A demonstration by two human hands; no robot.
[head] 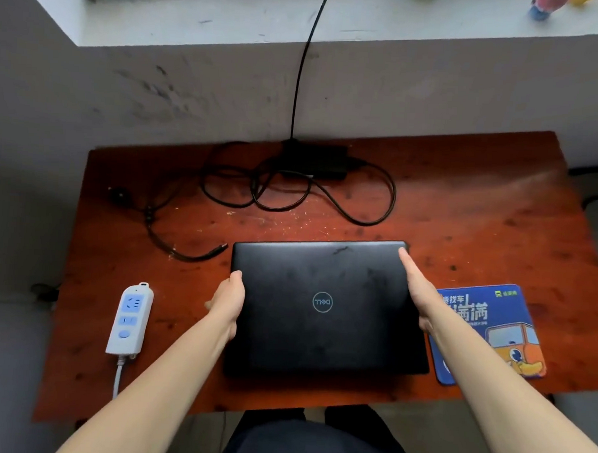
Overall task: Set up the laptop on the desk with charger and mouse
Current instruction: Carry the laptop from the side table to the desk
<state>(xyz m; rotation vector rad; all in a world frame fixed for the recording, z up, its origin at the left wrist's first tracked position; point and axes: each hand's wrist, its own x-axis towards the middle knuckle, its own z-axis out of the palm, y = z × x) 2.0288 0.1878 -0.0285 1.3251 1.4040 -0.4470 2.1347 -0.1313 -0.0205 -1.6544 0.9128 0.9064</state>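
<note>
The closed laptop (323, 333) lies mid-frame on the desk (480, 207). The left hand (227, 303) grips its left edge, thumb on the lid. The right hand (419, 293) holds the right edge, thumb straight; its other fingers are hidden. The charger (314, 160) lies above, at upper centre.

The closed black laptop (320, 333) lies flat near the front of the wooden desk (479, 217). The left hand (227, 302) grips its left edge, thumb on the lid. The right hand (419, 296) holds its right edge, thumb straight along the lid. A blue mouse pad (491, 337) lies just right of the laptop. A white power strip (129, 318) lies to its left. The charger (314, 160) with its coiled cable sits at the far edge, and its plug tip (217, 249) lies near the laptop's far-left corner.
</note>
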